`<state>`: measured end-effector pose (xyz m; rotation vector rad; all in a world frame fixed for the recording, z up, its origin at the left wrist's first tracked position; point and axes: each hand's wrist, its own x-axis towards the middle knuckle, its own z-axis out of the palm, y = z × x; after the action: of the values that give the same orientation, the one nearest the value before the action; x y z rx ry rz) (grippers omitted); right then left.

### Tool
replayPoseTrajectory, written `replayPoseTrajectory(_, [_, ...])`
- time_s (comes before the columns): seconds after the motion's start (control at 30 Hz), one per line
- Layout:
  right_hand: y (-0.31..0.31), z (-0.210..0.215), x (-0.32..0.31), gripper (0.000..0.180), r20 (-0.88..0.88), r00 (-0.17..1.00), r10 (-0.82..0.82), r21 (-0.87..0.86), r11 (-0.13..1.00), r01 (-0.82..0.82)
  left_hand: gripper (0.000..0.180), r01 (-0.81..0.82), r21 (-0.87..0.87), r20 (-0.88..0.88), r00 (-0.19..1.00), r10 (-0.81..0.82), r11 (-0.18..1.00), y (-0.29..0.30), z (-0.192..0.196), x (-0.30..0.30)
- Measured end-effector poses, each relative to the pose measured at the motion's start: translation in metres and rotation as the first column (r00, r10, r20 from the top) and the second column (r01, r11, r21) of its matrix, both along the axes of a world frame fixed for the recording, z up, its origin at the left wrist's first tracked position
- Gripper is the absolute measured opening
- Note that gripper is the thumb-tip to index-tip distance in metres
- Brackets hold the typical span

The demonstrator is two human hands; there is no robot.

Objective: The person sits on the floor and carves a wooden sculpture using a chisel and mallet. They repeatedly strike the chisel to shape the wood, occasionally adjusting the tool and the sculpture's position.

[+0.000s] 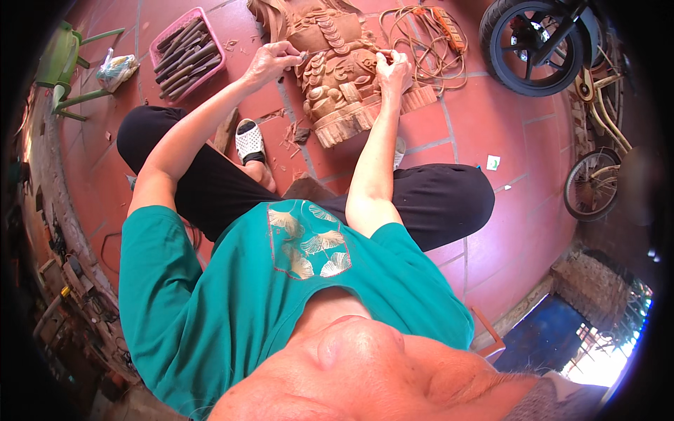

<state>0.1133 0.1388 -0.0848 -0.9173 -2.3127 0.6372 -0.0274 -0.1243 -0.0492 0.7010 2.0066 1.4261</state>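
My left hand (pixel 281 59) and right hand (pixel 394 71) pinch narrowly at the wooden carving (pixel 340 74) on the tiled floor (pixel 491 126); I can't tell what they grip, but slipping could chip its relief.

Brown wood carving (pixel 337 70), deep relief (one edge ridged), on floor (pixel 488 123)

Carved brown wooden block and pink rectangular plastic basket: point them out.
Carved brown wooden block (pixel 342 70): head view, middle of the carved surface.
Pink rectangular plastic basket (pixel 215 34): head view, right-hand rim.
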Motion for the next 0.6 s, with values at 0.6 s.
replayPoseTrajectory(0.6, [-0.001, -0.001, 0.0, 0.01, -0.002, 1.0, -0.018, 0.022, 1.0, 0.018, 0.016, 0.048, -0.284, -0.705, 0.666, -0.243, 0.958, -0.004, 0.01, -0.006])
